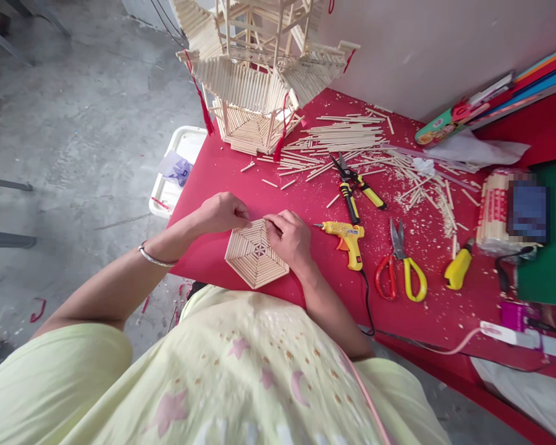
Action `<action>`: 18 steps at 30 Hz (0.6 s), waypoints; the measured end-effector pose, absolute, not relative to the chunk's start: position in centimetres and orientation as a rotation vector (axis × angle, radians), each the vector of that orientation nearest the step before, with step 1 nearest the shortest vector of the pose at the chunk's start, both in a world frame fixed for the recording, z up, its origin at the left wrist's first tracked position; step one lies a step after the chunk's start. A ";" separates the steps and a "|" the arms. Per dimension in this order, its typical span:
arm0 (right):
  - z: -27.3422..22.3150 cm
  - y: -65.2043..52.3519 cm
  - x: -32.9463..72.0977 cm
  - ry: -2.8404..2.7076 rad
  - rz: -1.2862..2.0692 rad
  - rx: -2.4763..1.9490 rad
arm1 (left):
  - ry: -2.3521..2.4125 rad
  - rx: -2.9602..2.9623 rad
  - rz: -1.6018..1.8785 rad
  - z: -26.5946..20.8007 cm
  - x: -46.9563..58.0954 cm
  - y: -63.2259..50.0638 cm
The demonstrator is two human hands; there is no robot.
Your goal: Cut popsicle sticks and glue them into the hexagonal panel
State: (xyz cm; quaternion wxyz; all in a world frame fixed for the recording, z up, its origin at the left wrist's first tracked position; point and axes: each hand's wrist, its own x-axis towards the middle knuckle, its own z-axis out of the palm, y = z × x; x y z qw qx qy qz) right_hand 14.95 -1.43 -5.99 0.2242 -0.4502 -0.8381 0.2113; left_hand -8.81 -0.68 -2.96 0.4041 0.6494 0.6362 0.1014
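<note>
A hexagonal panel of thin wooden sticks (pixel 254 272), set in rings around a small star-like centre, lies near the front edge of the red table. At its upper left corner my left hand (pixel 225 213) is closed, thumb and fingers pinched on the rim. My right hand (pixel 293 241) curls over the upper right side, its fingertips closed at the top edge. Whether a separate stick sits between the fingertips, I cannot tell. Right of this hand lies a yellow hot glue gun (pixel 349 235), its nozzle pointing left.
A stick-built pagoda (pixel 245 86) with red tassels stands at the back left. Loose sticks (pixel 343 137) and chips spread behind yellow-black cutters (pixel 352 185). Scissors (pixel 401 266), a yellow-handled tool (pixel 458 267), bundled sticks (pixel 493 207) and a power strip (pixel 514 335) lie rightward.
</note>
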 end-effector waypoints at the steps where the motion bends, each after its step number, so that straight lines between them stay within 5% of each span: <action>1: -6.1 -1.4 15.0 -2.312 0.594 -1.240 | 1.611 1.641 0.260 -3.0 -8.8 -0.7; 12: -2.2 -1.7 16.3 -2.364 0.462 -1.296 | 1.581 1.636 0.346 -3.8 -9.6 -0.8; 18: 1.7 -3.0 29.9 -1.932 0.134 -1.939 | 1.620 1.567 0.622 -2.3 -8.6 -1.2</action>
